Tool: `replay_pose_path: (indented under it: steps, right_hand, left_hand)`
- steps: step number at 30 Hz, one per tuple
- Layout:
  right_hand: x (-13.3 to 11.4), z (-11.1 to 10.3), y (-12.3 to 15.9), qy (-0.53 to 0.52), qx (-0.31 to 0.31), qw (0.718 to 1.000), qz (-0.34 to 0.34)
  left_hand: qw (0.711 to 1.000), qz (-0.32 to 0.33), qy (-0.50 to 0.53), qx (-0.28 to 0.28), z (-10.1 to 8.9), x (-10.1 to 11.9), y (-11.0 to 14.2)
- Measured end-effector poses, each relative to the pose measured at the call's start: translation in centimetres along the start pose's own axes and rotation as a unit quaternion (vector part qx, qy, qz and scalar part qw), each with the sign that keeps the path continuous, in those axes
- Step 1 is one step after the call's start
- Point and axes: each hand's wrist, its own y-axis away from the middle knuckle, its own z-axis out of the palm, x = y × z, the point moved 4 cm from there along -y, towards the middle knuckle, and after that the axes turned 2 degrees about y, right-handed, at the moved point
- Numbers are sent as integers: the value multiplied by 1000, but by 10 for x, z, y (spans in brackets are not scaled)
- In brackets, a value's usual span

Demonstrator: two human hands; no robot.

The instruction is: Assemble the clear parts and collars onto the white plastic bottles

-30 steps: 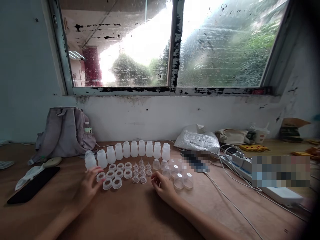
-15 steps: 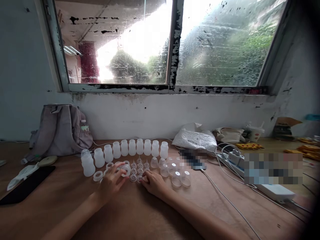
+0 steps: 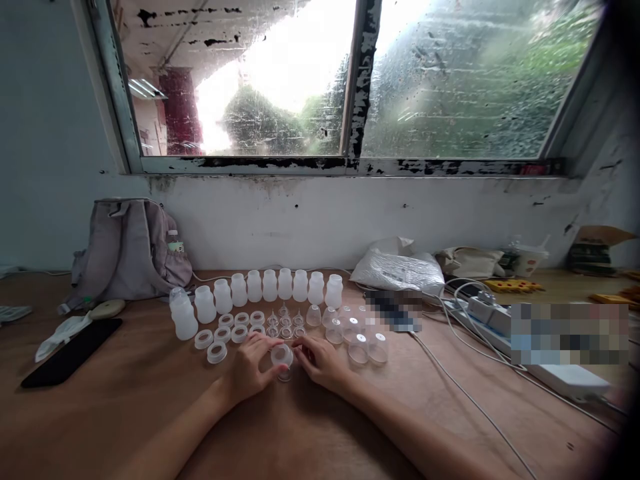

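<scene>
My left hand [image 3: 256, 365] grips a translucent white bottle collar ring [image 3: 281, 355] between thumb and fingers. Just below the ring, a clear bottle teat [image 3: 285, 375] partly shows; I cannot tell whether they touch. My right hand [image 3: 323, 363] is close on the other side, fingers curled toward the ring, and what the fingertips hold is hidden. Beyond the hands stand several clear teats [image 3: 285, 323], tips up. More collar rings [image 3: 217, 352] lie to the left, and clear domed caps [image 3: 359, 349] stand to the right.
Frosted bottles [image 3: 270, 285] form a curved row behind the parts; the leftmost bottle [image 3: 183, 316] has a clear cap on. A backpack [image 3: 131, 250] and a black phone-like slab [image 3: 73, 352] are at left. A silvery bag [image 3: 399, 270], cables and a power strip [image 3: 565, 380] are at right.
My left hand has brought the ring rightward and nearer to me, in front of the teats. My right hand has shifted slightly right, and the view has tilted down a little.
</scene>
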Motion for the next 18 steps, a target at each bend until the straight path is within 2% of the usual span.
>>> replay_pose_path:
  steps: [5,11,18]
  right_hand:
    - [6,5,0,21,22,999,27]
    - [7,7,0,63,31,997,41]
    - [7,10,0,88,20,995,39]
  left_hand:
    - [997,28,-39,-53,11,3,-2]
    - [998,22,-54,-39,14,1,2]
    - [995,-8,-56,-82,12,7,2]
